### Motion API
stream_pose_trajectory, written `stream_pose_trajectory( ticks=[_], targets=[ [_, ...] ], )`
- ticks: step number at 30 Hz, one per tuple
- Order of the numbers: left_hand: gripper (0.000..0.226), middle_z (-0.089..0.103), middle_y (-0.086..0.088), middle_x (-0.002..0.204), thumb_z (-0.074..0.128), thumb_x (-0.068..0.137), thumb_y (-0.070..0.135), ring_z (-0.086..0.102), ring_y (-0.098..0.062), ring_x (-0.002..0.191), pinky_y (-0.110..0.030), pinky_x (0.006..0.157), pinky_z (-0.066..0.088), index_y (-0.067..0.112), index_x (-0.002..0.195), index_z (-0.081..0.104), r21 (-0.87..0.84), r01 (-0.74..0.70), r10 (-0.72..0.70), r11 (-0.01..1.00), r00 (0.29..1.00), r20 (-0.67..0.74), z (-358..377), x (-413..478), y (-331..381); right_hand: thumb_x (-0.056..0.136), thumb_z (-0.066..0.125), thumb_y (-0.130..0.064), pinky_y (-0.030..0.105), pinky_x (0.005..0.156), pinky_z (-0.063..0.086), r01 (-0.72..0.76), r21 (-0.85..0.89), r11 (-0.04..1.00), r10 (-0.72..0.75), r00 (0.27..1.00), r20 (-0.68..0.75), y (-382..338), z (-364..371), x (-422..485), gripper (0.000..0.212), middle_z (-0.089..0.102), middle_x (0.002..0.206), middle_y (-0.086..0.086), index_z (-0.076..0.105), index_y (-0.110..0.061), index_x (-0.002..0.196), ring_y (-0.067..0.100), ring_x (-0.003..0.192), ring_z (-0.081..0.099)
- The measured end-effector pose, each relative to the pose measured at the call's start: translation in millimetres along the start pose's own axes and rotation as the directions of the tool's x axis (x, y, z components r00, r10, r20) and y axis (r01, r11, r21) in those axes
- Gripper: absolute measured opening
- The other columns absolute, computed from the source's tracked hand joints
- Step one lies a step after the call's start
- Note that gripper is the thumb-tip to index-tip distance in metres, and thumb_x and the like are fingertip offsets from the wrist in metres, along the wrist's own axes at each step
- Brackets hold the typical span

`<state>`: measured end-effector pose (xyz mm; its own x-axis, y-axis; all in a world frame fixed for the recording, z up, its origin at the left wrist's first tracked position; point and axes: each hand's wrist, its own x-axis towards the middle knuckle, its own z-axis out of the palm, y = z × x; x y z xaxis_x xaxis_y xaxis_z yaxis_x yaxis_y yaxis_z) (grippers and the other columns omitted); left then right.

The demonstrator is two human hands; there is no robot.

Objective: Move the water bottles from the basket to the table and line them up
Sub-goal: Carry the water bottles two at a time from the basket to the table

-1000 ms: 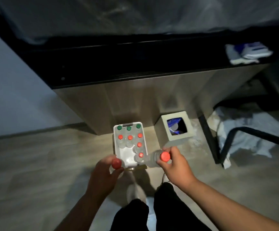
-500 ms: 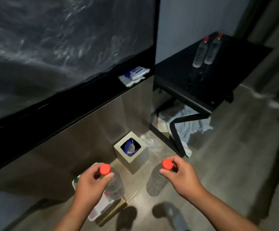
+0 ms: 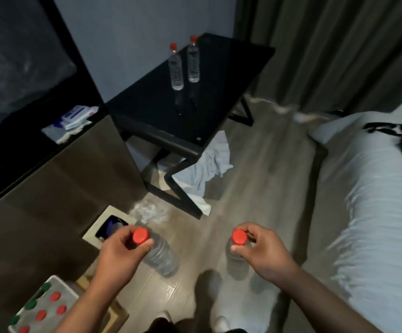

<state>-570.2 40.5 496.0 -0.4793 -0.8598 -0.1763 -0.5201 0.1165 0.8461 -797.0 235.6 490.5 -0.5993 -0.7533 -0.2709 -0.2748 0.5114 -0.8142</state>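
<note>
Two bottles (image 3: pixel 162 257) in two hands (image 3: pixel 264 255)

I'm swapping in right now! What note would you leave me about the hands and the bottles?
Left hand holds one red-capped bottle by its top.
Right hand holds another red-capped bottle the same way.
Both bottles hang above the floor, not yet at the table.
Done: two bottles stand side by side on the table.
Left: line these two up beside them, then fetch the rest from the basket.
</note>
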Motion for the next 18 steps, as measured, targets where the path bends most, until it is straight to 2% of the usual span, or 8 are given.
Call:
stream_pose_trajectory(
  ticks=[3,5,8,10,12,15,16,18],
  targets=[
    [0.023,0.072,0.002,0.077,0.077,0.075,0.005,0.067,-0.012,0.075,-0.016,0.066,0.049,0.026,0.078,0.069,-0.030,-0.024,0.026,0.999,0.997,0.072,36,18,28,0.068,0.077,-0.021,0.012,0.068,0.043,0.031,-0.092,0.995,-0.027,0.998,0.050,13,-38,9,0.020,0.067,0.079,-0.012,0.065,-0.027,0.082,0.001,0.074,0.061],
    [0.025,0.072,0.011,0.082,0.077,0.075,0.003,0.066,-0.008,0.074,-0.012,0.064,0.048,0.027,0.079,0.070,-0.029,-0.051,0.054,0.998,0.992,0.110,57,37,45,0.068,0.076,-0.021,0.014,0.065,0.041,0.045,-0.112,0.993,-0.040,0.998,0.046,19,-58,22,0.018,0.062,0.072,-0.011,0.062,-0.024,0.080,0.000,0.068,0.056],
    [0.030,0.072,0.010,0.083,0.077,0.074,0.005,0.066,-0.005,0.072,-0.024,0.069,0.051,0.033,0.083,0.070,-0.031,-0.073,0.077,0.997,0.983,0.168,84,72,70,0.069,0.074,-0.021,0.029,0.069,0.046,0.045,-0.068,0.997,-0.044,0.999,0.006,27,-86,52,0.016,0.060,0.071,-0.003,0.060,-0.018,0.076,0.007,0.066,0.054],
    [0.027,0.072,0.009,0.080,0.077,0.074,0.008,0.066,-0.006,0.069,-0.030,0.067,0.053,0.033,0.081,0.071,-0.051,-0.071,0.079,0.996,0.980,0.184,103,100,83,0.071,0.073,-0.017,0.031,0.068,0.046,0.060,-0.012,0.998,-0.061,0.998,-0.021,30,-102,77,0.014,0.060,0.070,-0.001,0.060,-0.015,0.074,0.009,0.066,0.053],
    [0.028,0.072,0.011,0.080,0.077,0.074,0.007,0.066,-0.006,0.068,-0.025,0.065,0.051,0.033,0.081,0.070,-0.066,-0.088,0.099,0.994,0.977,0.189,125,129,96,0.073,0.074,-0.007,0.024,0.068,0.045,0.044,0.062,0.997,-0.041,0.998,-0.044,30,-117,105,0.012,0.061,0.069,-0.005,0.063,-0.010,0.076,0.002,0.068,0.055],
    [0.025,0.072,0.018,0.078,0.078,0.071,0.001,0.065,0.003,0.070,-0.007,0.063,0.047,0.025,0.074,0.071,-0.075,-0.090,0.105,0.993,0.969,0.222,156,177,115,0.073,0.075,0.001,0.017,0.075,0.048,0.003,0.100,0.995,0.006,0.996,-0.087,26,-140,151,0.013,0.069,0.079,0.002,0.066,-0.004,0.081,0.003,0.074,0.065],
    [0.025,0.072,0.018,0.077,0.079,0.069,0.001,0.065,0.004,0.070,-0.006,0.063,0.047,0.024,0.073,0.072,-0.070,-0.079,0.094,0.994,0.965,0.244,164,191,123,0.072,0.077,-0.002,0.019,0.078,0.050,-0.005,0.083,0.997,0.013,0.995,-0.099,23,-149,165,0.015,0.070,0.084,0.002,0.068,-0.008,0.083,0.005,0.079,0.068],
    [0.023,0.074,0.011,0.078,0.083,0.064,0.008,0.068,-0.004,0.072,-0.016,0.068,0.052,0.026,0.074,0.073,-0.061,-0.091,0.105,0.994,0.953,0.285,180,219,138,0.072,0.079,-0.009,0.026,0.083,0.053,0.000,0.043,0.999,0.005,0.993,-0.116,16,-170,189,0.017,0.071,0.088,0.000,0.069,-0.018,0.083,0.008,0.086,0.069]
  ],
)
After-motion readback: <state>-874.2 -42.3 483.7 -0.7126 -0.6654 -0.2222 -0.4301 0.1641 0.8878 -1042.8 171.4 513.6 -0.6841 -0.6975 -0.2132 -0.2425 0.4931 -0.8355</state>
